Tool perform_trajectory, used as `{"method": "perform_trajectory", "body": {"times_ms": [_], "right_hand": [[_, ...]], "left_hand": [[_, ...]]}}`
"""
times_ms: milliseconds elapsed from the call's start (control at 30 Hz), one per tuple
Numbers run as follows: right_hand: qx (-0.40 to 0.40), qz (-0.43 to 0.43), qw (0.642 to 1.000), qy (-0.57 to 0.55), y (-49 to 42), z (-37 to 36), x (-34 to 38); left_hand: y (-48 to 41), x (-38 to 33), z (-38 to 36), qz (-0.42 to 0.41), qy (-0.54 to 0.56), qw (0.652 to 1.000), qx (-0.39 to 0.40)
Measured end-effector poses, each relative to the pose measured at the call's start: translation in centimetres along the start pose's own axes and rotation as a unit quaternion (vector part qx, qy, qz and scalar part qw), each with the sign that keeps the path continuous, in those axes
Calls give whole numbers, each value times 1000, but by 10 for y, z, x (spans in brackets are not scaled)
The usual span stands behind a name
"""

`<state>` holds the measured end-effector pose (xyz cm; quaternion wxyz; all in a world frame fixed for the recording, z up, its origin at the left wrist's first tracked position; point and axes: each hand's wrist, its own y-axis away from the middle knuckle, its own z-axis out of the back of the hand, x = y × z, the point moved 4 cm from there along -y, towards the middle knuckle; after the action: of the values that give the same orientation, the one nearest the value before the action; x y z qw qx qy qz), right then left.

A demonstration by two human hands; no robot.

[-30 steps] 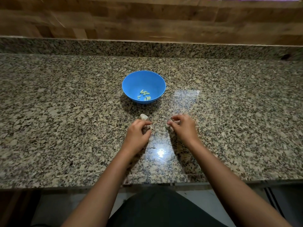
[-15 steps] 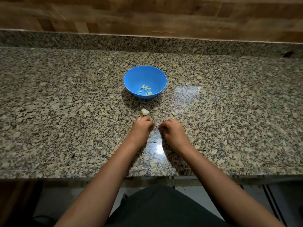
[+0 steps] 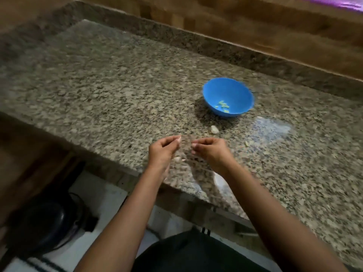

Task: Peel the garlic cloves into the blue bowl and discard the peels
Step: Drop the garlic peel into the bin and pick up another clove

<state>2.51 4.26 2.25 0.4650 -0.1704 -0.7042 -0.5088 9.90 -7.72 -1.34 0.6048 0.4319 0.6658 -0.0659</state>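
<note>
Garlic cloves (image 3: 223, 105), peeled, sit in the blue bowl (image 3: 228, 96), one unpeeled clove (image 3: 214, 129) waits nearby on the counter (image 3: 117, 85), while left hand (image 3: 162, 152) and right hand (image 3: 211, 151) hover with curled fingers, their contents unclear.

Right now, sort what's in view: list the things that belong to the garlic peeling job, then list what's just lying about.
Part of the job:
- blue bowl holding peeled cloves
- garlic clove on the counter near the bowl
- small garlic bit further right
- left hand and right hand, fingers curled; what they pinch is blurred

Just lying about:
- dark round object on the floor
- granite counter
</note>
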Motion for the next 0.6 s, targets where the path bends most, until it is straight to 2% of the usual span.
{"method": "perform_trajectory", "body": {"times_ms": [133,200,333,500,600], "right_hand": [[90,-3,996,14,0,-83,1],[131,-8,991,29,0,-130,-5],[212,-7,975,69,8,-237,-26],[283,-18,955,85,21,-358,-67],[299,-34,947,108,23,-415,-91]], "left_hand": [[11,-26,74,-24,171,982,-80],[17,-36,117,-43,207,971,-113],[34,-50,214,-70,245,951,-173],[48,-62,328,-78,225,943,-232],[49,-62,385,-70,219,932,-279]]}}
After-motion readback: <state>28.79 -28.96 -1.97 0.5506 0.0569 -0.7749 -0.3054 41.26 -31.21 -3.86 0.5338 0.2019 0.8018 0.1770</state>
